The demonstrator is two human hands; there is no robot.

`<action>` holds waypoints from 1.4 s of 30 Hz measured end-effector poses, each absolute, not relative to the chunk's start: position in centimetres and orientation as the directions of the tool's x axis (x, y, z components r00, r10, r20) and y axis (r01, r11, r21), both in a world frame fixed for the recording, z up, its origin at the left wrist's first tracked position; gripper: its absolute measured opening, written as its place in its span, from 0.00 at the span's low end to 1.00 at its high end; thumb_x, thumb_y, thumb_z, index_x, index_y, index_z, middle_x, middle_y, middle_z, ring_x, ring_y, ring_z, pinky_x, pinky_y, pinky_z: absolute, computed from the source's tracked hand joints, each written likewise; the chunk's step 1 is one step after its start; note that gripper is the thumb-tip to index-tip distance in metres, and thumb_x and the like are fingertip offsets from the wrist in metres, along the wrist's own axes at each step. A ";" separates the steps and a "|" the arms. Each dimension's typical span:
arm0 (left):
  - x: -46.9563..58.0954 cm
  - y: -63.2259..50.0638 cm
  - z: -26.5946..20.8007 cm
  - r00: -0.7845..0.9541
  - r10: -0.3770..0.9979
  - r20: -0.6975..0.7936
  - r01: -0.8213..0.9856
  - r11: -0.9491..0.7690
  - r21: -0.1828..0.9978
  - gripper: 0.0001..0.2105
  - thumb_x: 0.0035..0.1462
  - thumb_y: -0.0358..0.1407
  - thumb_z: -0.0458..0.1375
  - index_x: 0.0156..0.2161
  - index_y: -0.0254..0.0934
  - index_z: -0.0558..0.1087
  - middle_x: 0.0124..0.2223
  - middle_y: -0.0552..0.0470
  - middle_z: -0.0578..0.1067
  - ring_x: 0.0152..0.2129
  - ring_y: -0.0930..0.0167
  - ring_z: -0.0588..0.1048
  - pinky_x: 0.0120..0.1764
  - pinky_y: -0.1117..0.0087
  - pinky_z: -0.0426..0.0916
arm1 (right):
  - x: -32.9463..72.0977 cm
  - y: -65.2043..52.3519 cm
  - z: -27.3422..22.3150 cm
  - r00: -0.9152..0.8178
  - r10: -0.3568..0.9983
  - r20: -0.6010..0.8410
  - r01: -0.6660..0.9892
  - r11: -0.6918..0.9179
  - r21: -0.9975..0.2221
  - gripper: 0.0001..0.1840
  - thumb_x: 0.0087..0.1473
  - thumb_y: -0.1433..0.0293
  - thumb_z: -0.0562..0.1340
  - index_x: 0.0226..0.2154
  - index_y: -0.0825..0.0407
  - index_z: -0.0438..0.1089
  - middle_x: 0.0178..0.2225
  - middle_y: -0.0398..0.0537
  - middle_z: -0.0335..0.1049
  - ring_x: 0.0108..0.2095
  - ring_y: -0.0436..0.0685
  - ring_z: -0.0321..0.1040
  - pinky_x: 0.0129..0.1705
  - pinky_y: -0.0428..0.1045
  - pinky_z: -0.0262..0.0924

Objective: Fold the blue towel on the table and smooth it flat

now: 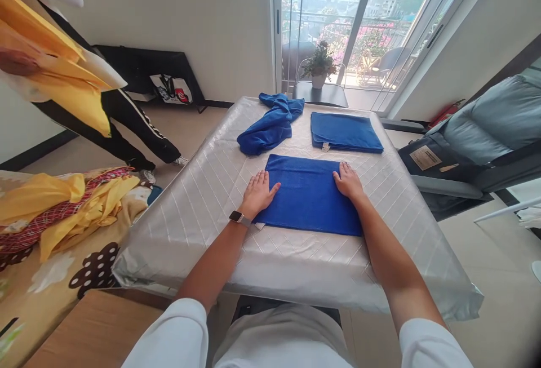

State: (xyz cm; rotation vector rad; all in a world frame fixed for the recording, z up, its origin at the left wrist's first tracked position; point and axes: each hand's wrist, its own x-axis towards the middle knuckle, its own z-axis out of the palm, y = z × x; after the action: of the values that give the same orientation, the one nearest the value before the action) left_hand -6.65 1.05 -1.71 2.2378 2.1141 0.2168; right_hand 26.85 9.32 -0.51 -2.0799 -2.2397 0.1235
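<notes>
A folded blue towel point(310, 194) lies flat in the middle of the silver quilted table point(203, 199). My left hand point(257, 192) rests flat on its left edge, fingers together, with a watch on the wrist. My right hand point(347, 181) presses flat on the towel's right edge. Behind it, at the far right, lies a second neatly folded blue towel point(344, 131). A crumpled blue towel point(270, 124) sits in a heap at the far left of the table.
A person in dark trousers point(127, 125) stands at the left beyond the table. Yellow and red cloths point(63, 204) lie on a patterned surface at the left. A potted plant point(319, 69) stands by the glass door. A grey chair point(477, 142) is at the right.
</notes>
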 end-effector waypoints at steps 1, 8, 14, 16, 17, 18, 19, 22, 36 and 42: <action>-6.7 1.0 -1.7 0.057 0.996 0.066 0.989 -0.065 0.129 0.40 0.72 0.55 0.33 0.73 0.21 0.52 0.75 0.33 0.53 0.72 0.58 0.52 0.72 0.57 0.45 | 26.9 9.4 -0.5 -0.075 0.997 0.013 0.991 0.076 -0.109 0.38 0.72 0.59 0.42 0.73 0.67 0.47 0.76 0.61 0.41 0.75 0.62 0.38 0.74 0.57 0.35; -6.8 0.7 -1.0 0.047 0.992 0.116 0.993 -0.059 0.103 0.38 0.73 0.53 0.36 0.72 0.21 0.54 0.74 0.32 0.56 0.72 0.56 0.54 0.72 0.54 0.48 | 27.1 10.2 -0.5 -0.159 0.987 -0.027 0.978 0.153 -0.143 0.38 0.72 0.60 0.40 0.74 0.67 0.45 0.76 0.61 0.39 0.76 0.61 0.36 0.74 0.57 0.36; -1.4 1.4 0.5 0.350 0.920 0.176 0.924 -0.370 0.094 0.35 0.73 0.53 0.39 0.71 0.27 0.58 0.74 0.37 0.57 0.72 0.60 0.53 0.72 0.58 0.50 | 26.9 10.1 -0.6 -0.134 0.991 -0.026 0.979 0.128 -0.156 0.38 0.72 0.58 0.40 0.74 0.64 0.45 0.76 0.59 0.39 0.76 0.61 0.36 0.75 0.57 0.35; 2.6 2.6 0.8 0.479 0.860 0.176 0.859 -0.501 0.107 0.34 0.73 0.53 0.39 0.71 0.29 0.59 0.73 0.39 0.59 0.72 0.62 0.54 0.72 0.59 0.49 | 26.8 10.1 -0.6 -0.129 0.991 -0.019 0.981 0.125 -0.146 0.38 0.72 0.58 0.40 0.74 0.63 0.45 0.76 0.59 0.39 0.76 0.61 0.36 0.74 0.58 0.35; 4.8 3.4 0.9 0.521 0.834 0.181 0.831 -0.544 0.117 0.34 0.73 0.53 0.39 0.71 0.30 0.59 0.73 0.39 0.59 0.72 0.62 0.54 0.72 0.59 0.49 | 26.9 10.0 -0.7 -0.131 0.991 -0.014 0.982 0.128 -0.139 0.38 0.72 0.58 0.40 0.74 0.64 0.45 0.76 0.59 0.39 0.76 0.61 0.36 0.74 0.58 0.36; 7.0 4.3 0.9 0.548 0.815 0.186 0.809 -0.573 0.128 0.34 0.74 0.53 0.39 0.71 0.30 0.59 0.73 0.40 0.59 0.72 0.63 0.54 0.72 0.60 0.48 | 27.0 10.0 -0.7 -0.137 0.991 -0.010 0.983 0.134 -0.129 0.37 0.72 0.59 0.40 0.74 0.64 0.45 0.76 0.60 0.40 0.76 0.61 0.36 0.74 0.57 0.36; 9.0 5.3 0.8 0.563 0.805 0.188 0.795 -0.589 0.141 0.34 0.74 0.53 0.38 0.71 0.30 0.59 0.74 0.40 0.59 0.72 0.63 0.54 0.72 0.60 0.47 | 27.1 9.9 -0.8 -0.145 0.989 -0.007 0.983 0.143 -0.116 0.37 0.72 0.61 0.41 0.74 0.64 0.45 0.76 0.60 0.40 0.76 0.61 0.37 0.74 0.57 0.37; 13.6 7.9 0.3 0.530 0.829 0.176 0.806 -0.558 0.198 0.34 0.74 0.52 0.36 0.72 0.30 0.58 0.74 0.41 0.59 0.72 0.63 0.54 0.72 0.59 0.46 | 27.4 9.8 -1.1 -0.166 0.986 0.001 0.983 0.166 -0.075 0.35 0.70 0.65 0.44 0.75 0.62 0.46 0.76 0.58 0.40 0.76 0.61 0.37 0.74 0.56 0.37; 5.6 9.5 -0.6 0.297 0.952 0.079 0.926 -0.307 0.221 0.41 0.71 0.59 0.30 0.74 0.29 0.54 0.75 0.41 0.53 0.73 0.61 0.49 0.73 0.54 0.42 | 26.6 9.8 -0.4 -0.088 0.996 -0.030 0.986 0.083 -0.147 0.38 0.72 0.59 0.41 0.74 0.65 0.44 0.76 0.58 0.39 0.76 0.60 0.35 0.75 0.55 0.32; -2.0 10.4 -1.3 0.141 0.986 0.090 0.967 -0.157 0.200 0.40 0.71 0.59 0.32 0.73 0.30 0.56 0.75 0.40 0.53 0.73 0.59 0.49 0.73 0.54 0.42 | 26.6 9.7 -0.3 -0.085 0.996 -0.032 0.986 0.079 -0.146 0.38 0.72 0.59 0.41 0.74 0.65 0.44 0.76 0.58 0.39 0.76 0.60 0.35 0.75 0.55 0.33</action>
State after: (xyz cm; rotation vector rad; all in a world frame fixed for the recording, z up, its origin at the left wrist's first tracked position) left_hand -1.98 10.39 -1.30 2.3004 1.9761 0.3047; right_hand 26.60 9.75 -0.32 -2.0720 -2.2504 0.1986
